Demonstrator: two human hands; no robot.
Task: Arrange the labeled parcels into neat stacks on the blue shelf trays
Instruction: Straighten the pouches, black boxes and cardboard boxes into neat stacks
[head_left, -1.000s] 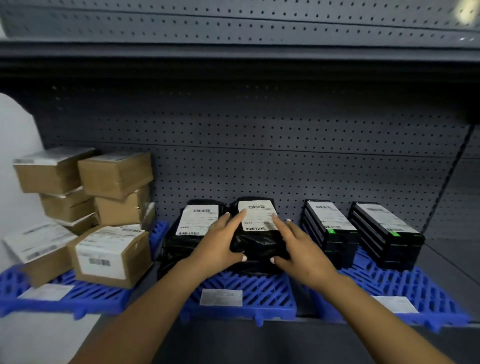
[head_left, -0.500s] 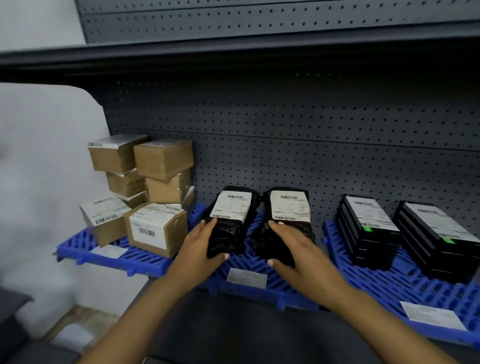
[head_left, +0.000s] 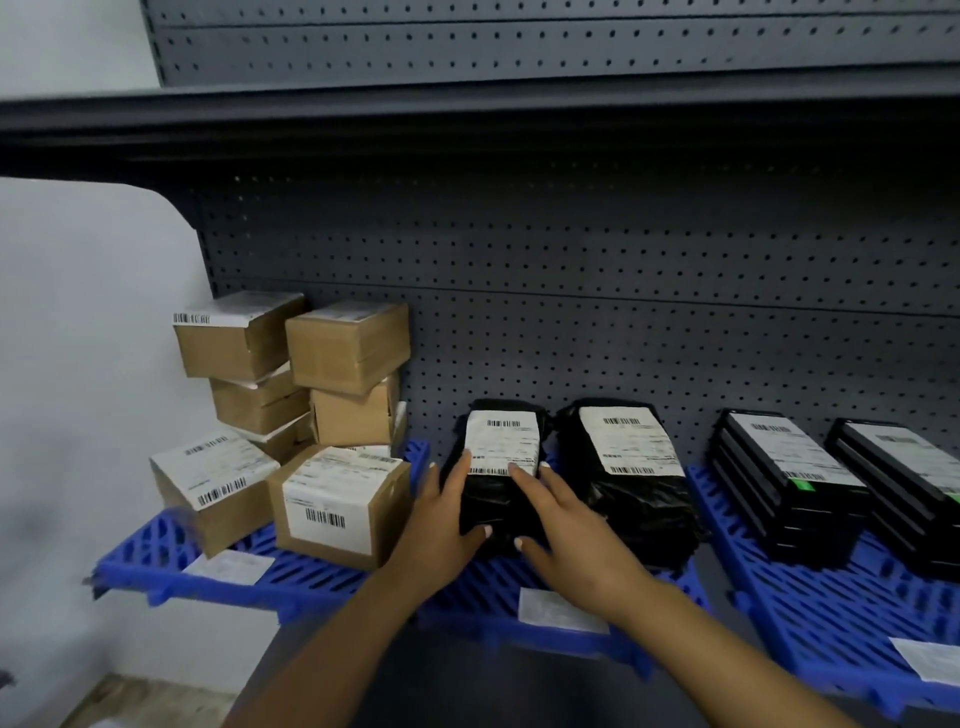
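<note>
Two stacks of black bagged parcels with white labels sit side by side on the middle blue tray (head_left: 483, 590). My left hand (head_left: 441, 525) presses flat against the left side of the left black stack (head_left: 501, 441), thumb on its front. My right hand (head_left: 566, 525) rests with spread, straight fingers on that stack's top and right front, its fingertips at the label's lower edge. The right black stack (head_left: 631, 457) stands untouched beside it.
Brown labeled boxes (head_left: 343, 499) are piled loosely on the left blue tray (head_left: 156, 551). Two stacks of flat black boxes (head_left: 784, 467) stand on the right blue tray (head_left: 810, 597). A pegboard wall is behind and a shelf overhangs above.
Both hands moved left from the right black stack to the left one, the left hand first and the right hand after it. My view also shifted left.
</note>
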